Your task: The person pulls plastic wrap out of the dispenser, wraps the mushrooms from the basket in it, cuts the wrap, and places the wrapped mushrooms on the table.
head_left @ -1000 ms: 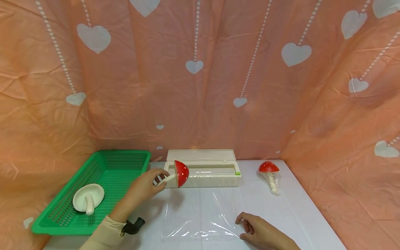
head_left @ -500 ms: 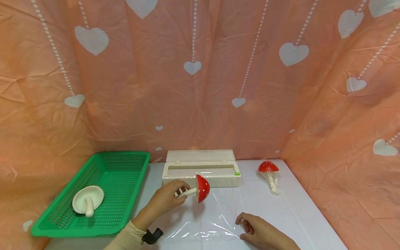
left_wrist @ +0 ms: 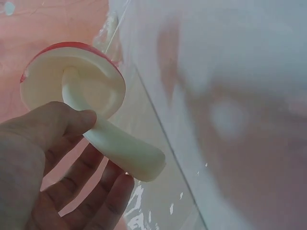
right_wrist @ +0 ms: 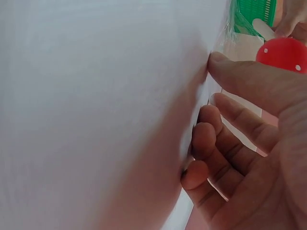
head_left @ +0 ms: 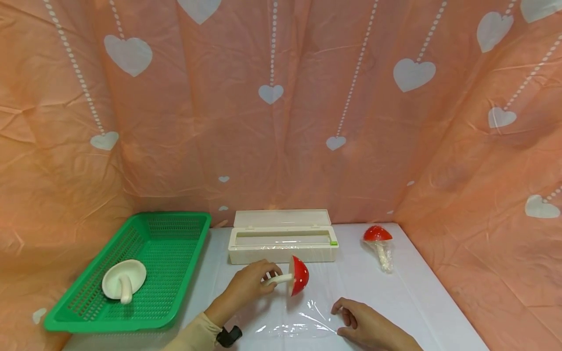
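My left hand (head_left: 248,282) pinches the pale stem of a toy mushroom (head_left: 300,276) between thumb and fingers. The mushroom lies sideways in the air, its red, white-dotted cap pointing right, above clear plastic wrap (head_left: 307,317) spread on the table. In the left wrist view the cap's cream underside (left_wrist: 98,91) faces the camera, and the stem's end sticks out past the fingers. At the wrap's right edge rests my right hand (head_left: 366,321), thumb and index finger apart, fingers loosely bent. Its fingertips (right_wrist: 204,139) touch the white surface in the right wrist view.
Behind the wrap stands a white cling film dispenser (head_left: 283,255), lid raised. A green basket (head_left: 110,324) on the left holds another mushroom (head_left: 135,270), underside up. At the back right lies a film-wrapped red mushroom (head_left: 377,234). Pink curtains enclose the table.
My left hand has carried the mushroom right and toward me, from in front of the dispenser to over the wrap. The right hand has stayed at the wrap's edge.
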Demonstrator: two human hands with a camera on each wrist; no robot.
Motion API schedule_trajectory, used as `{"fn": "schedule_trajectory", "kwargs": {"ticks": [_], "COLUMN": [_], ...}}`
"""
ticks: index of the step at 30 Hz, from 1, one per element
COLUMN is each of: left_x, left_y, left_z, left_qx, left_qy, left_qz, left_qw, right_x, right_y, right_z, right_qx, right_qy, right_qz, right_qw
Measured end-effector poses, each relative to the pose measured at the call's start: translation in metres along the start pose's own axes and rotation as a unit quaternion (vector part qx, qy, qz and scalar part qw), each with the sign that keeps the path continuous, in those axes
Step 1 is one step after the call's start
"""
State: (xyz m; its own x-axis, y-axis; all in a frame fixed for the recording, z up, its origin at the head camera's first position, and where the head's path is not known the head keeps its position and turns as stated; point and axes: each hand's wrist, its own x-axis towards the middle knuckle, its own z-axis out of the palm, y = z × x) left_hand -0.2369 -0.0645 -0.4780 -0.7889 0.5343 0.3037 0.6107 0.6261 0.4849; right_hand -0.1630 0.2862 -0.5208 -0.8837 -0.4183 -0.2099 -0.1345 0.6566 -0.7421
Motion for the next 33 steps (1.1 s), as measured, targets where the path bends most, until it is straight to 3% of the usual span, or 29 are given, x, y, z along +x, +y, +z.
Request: {"fn": "schedule_trajectory", "kwargs": {"ticks": [12,19,27,33], "left_x": [0.001,0.002,-0.001,0.0], "left_y": [0.002,-0.001,-0.003,-0.003], "left_z": [0.019,0.025,0.03,0.034], "left_qx": [0.013,0.009,0.019,0.044], "left_qy": [-0.008,-0.026,-0.027,-0.022], "left_qz": [-0.025,-0.044,-0.035,-0.027], "left_qw": [0.9996,0.9987,0.9989,0.9984], "right_x": [-0.002,-0.001,-0.002,-0.001], "right_y": [0.0,0.002,0.003,0.002], "right_z": [0.0,0.0,0.0,0.0], "right_qx": [-0.013,0.0,-0.005,-0.048], "right_qy": [0.006,0.004,-0.001,0.019], "right_qz": [-0.023,-0.015,-0.016,-0.078], "right_qw": [1.0,1.0,1.0,0.996]}}
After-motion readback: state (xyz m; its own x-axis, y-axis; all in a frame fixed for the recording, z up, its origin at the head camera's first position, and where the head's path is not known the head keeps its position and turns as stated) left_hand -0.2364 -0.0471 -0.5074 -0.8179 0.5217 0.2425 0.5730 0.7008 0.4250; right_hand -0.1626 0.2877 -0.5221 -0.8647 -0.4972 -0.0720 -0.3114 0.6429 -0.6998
